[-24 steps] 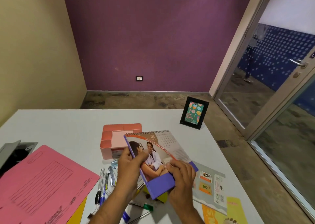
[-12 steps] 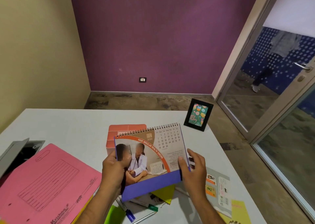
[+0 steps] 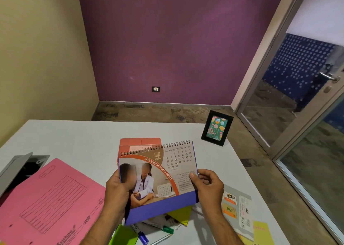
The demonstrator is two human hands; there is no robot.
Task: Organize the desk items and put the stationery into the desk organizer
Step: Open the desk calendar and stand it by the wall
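A spiral-bound desk calendar with a purple base, open at June, is held upright above the white desk. My left hand grips its left edge and my right hand grips its right edge. Right behind it stands the pink desk organizer, mostly hidden by the calendar. Under the calendar lie several pens and markers, yellow sticky notes and a green pad, partly covered.
A pink file folder lies at the left, over a grey tray. A black photo frame stands at the far right. A grey packet and a yellow sheet lie at the right. The desk edge is near the glass door.
The calendar has been turned from tilted flat to upright facing me and lifted a little. My right hand has moved from its lower edge to its right edge.
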